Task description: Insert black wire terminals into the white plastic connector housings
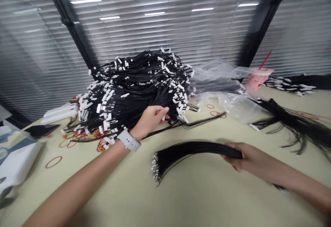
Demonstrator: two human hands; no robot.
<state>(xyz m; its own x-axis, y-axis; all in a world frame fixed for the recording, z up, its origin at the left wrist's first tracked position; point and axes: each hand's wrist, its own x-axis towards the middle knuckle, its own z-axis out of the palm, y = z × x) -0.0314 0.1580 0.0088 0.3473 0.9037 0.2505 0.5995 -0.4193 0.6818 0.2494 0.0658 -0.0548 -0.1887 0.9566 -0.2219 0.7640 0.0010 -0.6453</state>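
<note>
A large heap of black cables (144, 96) with white connectors lies against the blinds. My left hand (152, 118), with a pale watch strap (129, 140) on the wrist, is at the heap's front right edge. Its thumb and fingers are pinched on a black cable, and a small white connector (163, 118) shows at the fingertips. My right hand (239, 156) is closed around a bundle of black cables (191, 148), held in front of the heap. The bundle bends to the left and ends in shiny metal tips; its other end is mostly hidden by my hand and forearm.
Red rubber bands (53, 162) are scattered on the table (124, 192). Clear plastic bags (217, 72) and a cup with a red straw (258, 78) stand behind. More black cables (292, 120) lie at right. A white device (20, 165) sits at left.
</note>
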